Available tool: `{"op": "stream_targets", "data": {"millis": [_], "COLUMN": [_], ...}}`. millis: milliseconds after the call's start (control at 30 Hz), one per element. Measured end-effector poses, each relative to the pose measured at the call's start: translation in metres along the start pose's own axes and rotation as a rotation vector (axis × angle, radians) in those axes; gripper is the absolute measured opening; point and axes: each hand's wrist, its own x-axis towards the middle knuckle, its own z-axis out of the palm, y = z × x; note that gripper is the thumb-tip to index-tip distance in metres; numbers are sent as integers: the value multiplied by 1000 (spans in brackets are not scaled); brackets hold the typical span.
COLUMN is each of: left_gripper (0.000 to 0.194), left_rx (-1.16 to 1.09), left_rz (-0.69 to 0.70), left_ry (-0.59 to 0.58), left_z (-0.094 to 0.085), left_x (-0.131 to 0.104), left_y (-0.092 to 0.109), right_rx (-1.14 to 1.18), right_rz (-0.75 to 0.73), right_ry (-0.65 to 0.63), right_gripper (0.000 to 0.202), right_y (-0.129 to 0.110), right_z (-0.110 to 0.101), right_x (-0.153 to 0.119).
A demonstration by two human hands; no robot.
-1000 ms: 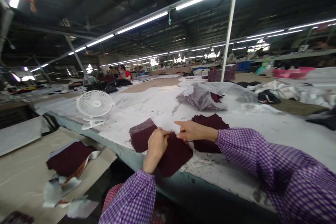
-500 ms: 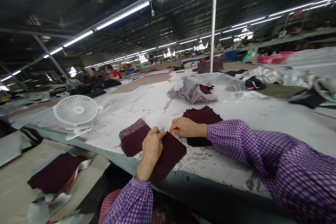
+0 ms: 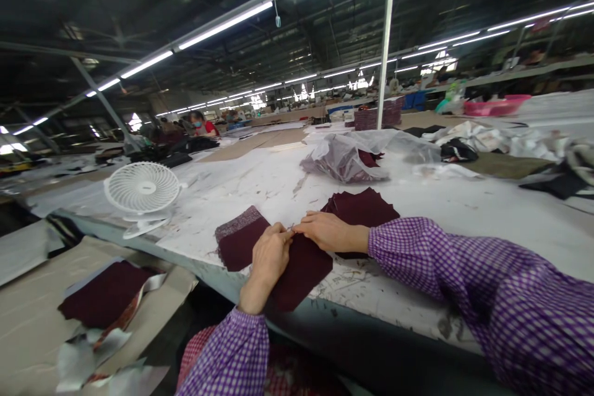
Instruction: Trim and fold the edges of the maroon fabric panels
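Note:
A dark maroon fabric piece (image 3: 304, 272) lies at the table's near edge, one corner jutting past it. My left hand (image 3: 271, 255) is closed on its upper left side, thumb and fingers pinched at the top corner. My right hand (image 3: 322, 230) pinches the same corner, so both sets of fingertips meet there. Left of them rests a stack of maroon pieces (image 3: 244, 241) with a speckled strip along the top. Behind my right hand is a fanned pile of maroon pieces (image 3: 364, 207), partly covered by that hand and wrist.
A white fan (image 3: 143, 189) stands at the table's left edge. Beyond the piles sits a clear plastic bag (image 3: 338, 158) with maroon cloth inside. A metal pole (image 3: 386, 49) rises behind it. Lower left, more maroon cloth (image 3: 106, 294) lies on brown board. A person in red (image 3: 204, 127) is far back.
My right hand has shifted slightly left onto the corner of the fabric piece, closing up to the left fingertips. The whole view has swung a little to the left.

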Motion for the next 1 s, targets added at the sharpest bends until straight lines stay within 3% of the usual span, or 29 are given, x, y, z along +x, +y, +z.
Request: {"op": "stream_targets", "data": {"millis": [133,300,433,800,1000], "left_gripper": [28,27,27,26,23], "left_rx": [-155,-191,-174,-161,-240], "left_rz": [-4,20,9,11,3], "left_ry": [128,246,256,273,324], "left_z": [0,2,1,1,1], "left_x": [-19,-41,-46,-54,-58], "left_y": [-24,-43,-43,-45,-47], "right_rx": [25,-3,-73,-277,-222], "right_rz": [13,-27,-43,-74,-128], "right_ry": [-56,-103,-135,-400,-456], "right_gripper": [32,37,43,55,57], "right_y": [-3,-2,-6,-40,-49], "right_z": [-9,-11,-13,-43,-48], "right_x": [1,1,2,28,44]}}
